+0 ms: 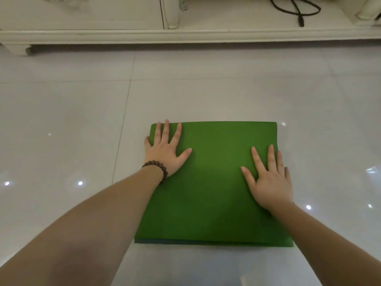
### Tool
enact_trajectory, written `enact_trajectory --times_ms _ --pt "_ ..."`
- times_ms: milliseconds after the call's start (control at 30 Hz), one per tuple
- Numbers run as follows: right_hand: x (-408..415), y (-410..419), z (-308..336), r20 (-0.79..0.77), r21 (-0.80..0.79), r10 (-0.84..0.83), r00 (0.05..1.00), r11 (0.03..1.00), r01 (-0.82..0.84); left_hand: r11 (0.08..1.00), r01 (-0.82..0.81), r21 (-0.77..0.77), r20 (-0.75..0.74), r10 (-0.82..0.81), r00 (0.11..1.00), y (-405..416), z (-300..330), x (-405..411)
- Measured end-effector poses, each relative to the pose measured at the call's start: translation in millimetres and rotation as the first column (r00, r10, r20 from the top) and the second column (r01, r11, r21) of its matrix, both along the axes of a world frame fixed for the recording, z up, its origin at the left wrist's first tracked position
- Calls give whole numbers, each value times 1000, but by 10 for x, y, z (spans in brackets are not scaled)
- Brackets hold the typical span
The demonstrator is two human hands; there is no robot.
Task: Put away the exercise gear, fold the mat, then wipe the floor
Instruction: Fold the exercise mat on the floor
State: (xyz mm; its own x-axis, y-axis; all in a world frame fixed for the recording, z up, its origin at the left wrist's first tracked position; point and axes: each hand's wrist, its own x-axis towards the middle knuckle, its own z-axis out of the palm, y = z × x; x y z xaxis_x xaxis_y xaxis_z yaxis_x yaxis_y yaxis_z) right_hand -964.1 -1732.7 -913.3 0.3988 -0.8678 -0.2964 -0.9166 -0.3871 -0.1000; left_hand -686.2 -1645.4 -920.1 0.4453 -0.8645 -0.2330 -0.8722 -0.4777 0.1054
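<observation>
Both hands, left hand (165, 150) and right hand (270, 180), press the folded green mat (212, 182) flat, fingers (256, 159) spread apart, to hold its layers down.

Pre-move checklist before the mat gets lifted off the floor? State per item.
1. Green mat folded into a compact stack: ok, layered edges show at the near side.
2. Left hand flat on the mat's far left corner, fingers spread: ok.
3. Right hand flat along the mat's right edge: ok.
4. Layers aligned: not ok, a darker under-layer peeks out at the near left edge.
5. Tile floor around the mat free of gear: ok in view; outside the frame cannot tell.
6. Wiping cloth at hand: cannot tell, none visible.
7. Black cable on the cream cabinet clear of the mat: ok.
</observation>
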Motion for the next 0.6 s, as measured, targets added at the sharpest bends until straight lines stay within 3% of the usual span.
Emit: enact_trajectory --times_ms 100,267,433,600 --pt "-12 -68 -32 35 -3 -11 999 1000 12 998 35 48 -53 -32 998 324 55 -47" --pt "-61 35 -81 63 -55 -34 997 998 37 994 -108 3 -102 108 989 1017 -10 -432" --pt "-52 74 -64 106 -27 -109 988 993 113 985 -116 -131 -108 102 989 1084 -43 -454" --pt "-91 -13 18 135 50 -87 987 995 81 985 -144 -91 -127 132 983 1075 15 -484"
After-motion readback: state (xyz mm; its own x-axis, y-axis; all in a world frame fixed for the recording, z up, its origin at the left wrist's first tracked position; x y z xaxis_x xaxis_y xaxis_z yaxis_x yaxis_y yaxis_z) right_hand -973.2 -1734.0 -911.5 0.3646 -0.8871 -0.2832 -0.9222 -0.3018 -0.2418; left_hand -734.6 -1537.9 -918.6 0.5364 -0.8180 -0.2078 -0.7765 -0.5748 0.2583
